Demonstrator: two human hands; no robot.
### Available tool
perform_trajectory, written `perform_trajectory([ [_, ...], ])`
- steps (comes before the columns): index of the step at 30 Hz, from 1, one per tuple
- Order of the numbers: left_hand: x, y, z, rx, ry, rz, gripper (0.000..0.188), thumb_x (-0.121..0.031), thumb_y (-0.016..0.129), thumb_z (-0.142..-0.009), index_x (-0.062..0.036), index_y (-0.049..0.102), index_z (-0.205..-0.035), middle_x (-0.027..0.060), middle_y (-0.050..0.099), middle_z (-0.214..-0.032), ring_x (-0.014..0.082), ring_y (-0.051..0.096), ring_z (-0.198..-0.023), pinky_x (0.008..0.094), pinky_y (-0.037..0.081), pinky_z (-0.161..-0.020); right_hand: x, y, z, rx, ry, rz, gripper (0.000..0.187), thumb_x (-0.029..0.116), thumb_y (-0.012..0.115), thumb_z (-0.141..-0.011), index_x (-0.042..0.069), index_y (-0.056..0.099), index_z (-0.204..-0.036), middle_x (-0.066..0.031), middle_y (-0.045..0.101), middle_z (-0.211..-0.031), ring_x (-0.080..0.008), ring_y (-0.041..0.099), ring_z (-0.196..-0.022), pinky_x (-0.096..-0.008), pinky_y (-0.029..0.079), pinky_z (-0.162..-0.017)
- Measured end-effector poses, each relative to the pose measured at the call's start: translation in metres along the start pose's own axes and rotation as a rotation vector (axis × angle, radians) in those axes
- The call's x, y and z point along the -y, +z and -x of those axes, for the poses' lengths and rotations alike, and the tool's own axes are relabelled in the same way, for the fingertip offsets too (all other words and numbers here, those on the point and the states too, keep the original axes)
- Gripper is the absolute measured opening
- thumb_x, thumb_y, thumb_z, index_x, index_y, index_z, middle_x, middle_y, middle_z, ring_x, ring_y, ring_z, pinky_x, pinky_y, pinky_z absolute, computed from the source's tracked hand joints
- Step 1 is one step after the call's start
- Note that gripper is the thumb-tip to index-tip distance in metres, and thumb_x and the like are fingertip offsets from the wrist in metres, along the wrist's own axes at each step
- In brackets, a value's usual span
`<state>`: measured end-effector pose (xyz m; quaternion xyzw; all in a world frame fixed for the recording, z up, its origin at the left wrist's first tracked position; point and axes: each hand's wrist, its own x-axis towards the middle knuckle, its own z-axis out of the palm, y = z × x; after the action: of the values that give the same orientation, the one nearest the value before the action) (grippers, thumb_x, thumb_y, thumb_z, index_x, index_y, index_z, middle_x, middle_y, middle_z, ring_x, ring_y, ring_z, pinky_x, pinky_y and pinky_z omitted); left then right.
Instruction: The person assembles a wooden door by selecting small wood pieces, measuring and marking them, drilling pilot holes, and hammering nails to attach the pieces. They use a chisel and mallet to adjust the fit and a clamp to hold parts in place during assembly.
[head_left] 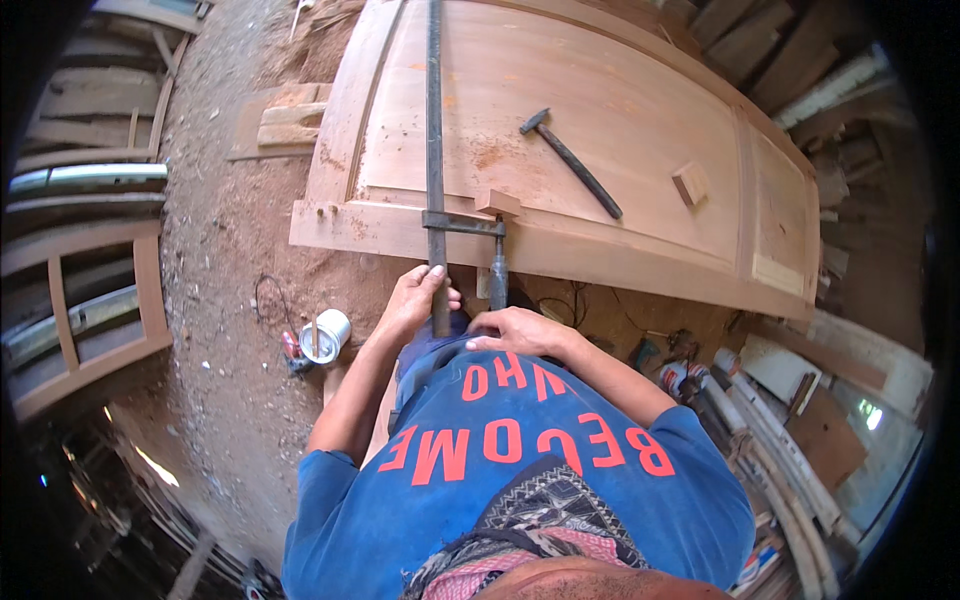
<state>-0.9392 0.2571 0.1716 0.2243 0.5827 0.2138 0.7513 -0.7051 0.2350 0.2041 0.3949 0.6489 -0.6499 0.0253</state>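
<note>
A wooden panelled door (600, 110) lies flat in front of me, with a long steel bar clamp (435, 130) running across it. My left hand (412, 300) is closed around the near end of the clamp's bar, just off the door's edge. The clamp's sliding jaw sits at that edge beside a small wood block (497, 203), its screw handle (498, 280) pointing towards me. Below that handle my right hand (520, 331) rests against my lap, fingers loosely stretched and apparently holding nothing. A hammer (572, 167) lies on the panel, with another wood block (690, 184) to its right.
On the ground to the left stand a white bucket (325, 335) and a red tool with a cord (293, 350). Wood pieces (290, 125) lie beside the door's left end. Frames and boards (90, 310) line the far left; pipes and scrap (780, 450) crowd the right.
</note>
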Motion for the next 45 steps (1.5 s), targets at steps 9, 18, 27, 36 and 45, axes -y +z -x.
perform_trajectory([
  [9, -0.051, 0.071, -0.003, 0.170, 0.201, -0.517, 0.038, -0.032, 0.060, -0.105, 0.0032, 0.070, -0.094, 0.0065, 0.067, -0.077, 0.0128, 0.060, -0.072, 0.0335, 0.050, -0.065, 0.001, 0.029, 0.012, -0.328, -0.063, -1.374, 0.033, 0.035, 0.061, -0.106, 0.008, 0.058, -0.123, -0.0050, 0.069, -0.091, -0.0142, 0.068, -0.078, -0.0281, 0.056, -0.067],
  [18, -0.101, 0.001, -0.099, 0.079, 0.181, -0.207, 0.056, -0.050, 0.049, -0.107, -0.0047, 0.060, -0.139, 0.0125, 0.067, -0.137, 0.0242, 0.061, -0.127, 0.0406, 0.044, -0.111, 0.003, -0.009, 0.029, -0.841, 0.103, -0.490, 0.030, 0.027, 0.068, -0.097, -0.002, 0.060, -0.101, -0.0189, 0.070, -0.083, -0.0302, 0.070, -0.073, -0.0420, 0.055, -0.063],
  [27, -0.209, 0.014, -0.281, -0.009, 0.077, 0.168, 0.086, -0.067, 0.055, -0.098, -0.0051, 0.036, -0.156, 0.0194, 0.051, -0.152, 0.0319, 0.052, -0.139, 0.0493, 0.046, -0.111, 0.031, -0.012, 0.057, -0.917, 0.432, -0.153, 0.038, 0.030, 0.065, -0.095, -0.003, 0.056, -0.113, -0.0332, 0.069, -0.097, -0.0514, 0.067, -0.097, -0.0602, 0.051, -0.085],
  [36, -0.267, 0.059, -0.386, 0.096, 0.021, 0.422, 0.037, -0.034, 0.064, -0.102, -0.0207, 0.044, -0.073, -0.0087, 0.040, -0.052, 0.0043, 0.042, -0.040, 0.0178, 0.035, -0.037, 0.060, 0.003, 0.041, -1.052, 0.534, -0.103, 0.026, 0.024, 0.064, -0.097, 0.001, 0.055, -0.106, -0.0276, 0.070, -0.080, -0.0487, 0.070, -0.081, -0.0587, 0.053, -0.071],
  [45, -0.312, 0.196, -0.326, 0.399, 0.199, 0.236, 0.036, -0.024, 0.069, -0.099, -0.0208, 0.044, -0.072, -0.0077, 0.041, -0.054, 0.0066, 0.041, -0.042, 0.0225, 0.038, -0.042, 0.045, 0.052, 0.108, -1.581, 0.329, -0.407, 0.023, 0.018, 0.071, -0.095, 0.001, 0.061, -0.107, -0.0193, 0.066, -0.083, -0.0293, 0.066, -0.075, -0.0426, 0.051, -0.069],
])
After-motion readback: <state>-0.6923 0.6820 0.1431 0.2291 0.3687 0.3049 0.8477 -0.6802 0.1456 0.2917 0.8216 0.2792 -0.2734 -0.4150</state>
